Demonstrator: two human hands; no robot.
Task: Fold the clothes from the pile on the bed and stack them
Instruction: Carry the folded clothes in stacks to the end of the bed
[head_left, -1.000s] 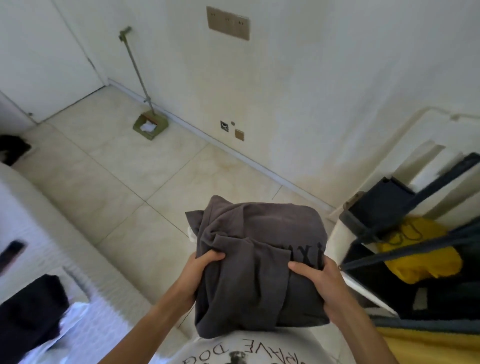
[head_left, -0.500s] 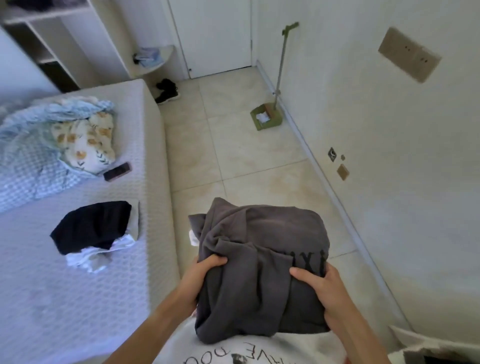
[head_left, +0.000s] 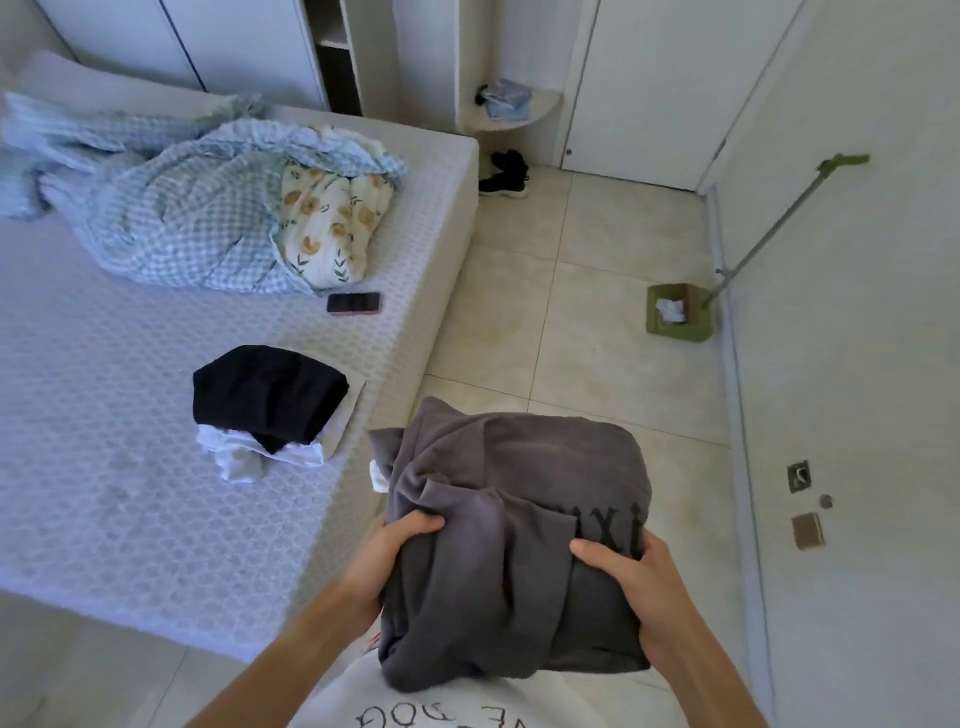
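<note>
The left hand (head_left: 387, 558) grips the near-left edge of a folded dark grey garment (head_left: 514, 535), thumb on top and fingers curled under it. The right hand (head_left: 641, 587) grips the near-right edge the same way, thumb lying across the fabric just below a line of black lettering. Between the two grips the bundle is held up in front of the person's white printed shirt (head_left: 452, 701), over the tiled floor (head_left: 587, 322) and clear of the bed (head_left: 119, 499). A scrap of white, perhaps a label, shows at its far-left corner.

Left of the left grip and further away, a small stack lies on the bed near its edge: a black garment (head_left: 265, 397) on top of white clothes (head_left: 244, 452). Beyond that rest a dark phone (head_left: 353, 303) and a rumpled blue checked blanket (head_left: 187, 223). Far ahead of the right grip, a green dustpan (head_left: 678, 314) stands against the wall.
</note>
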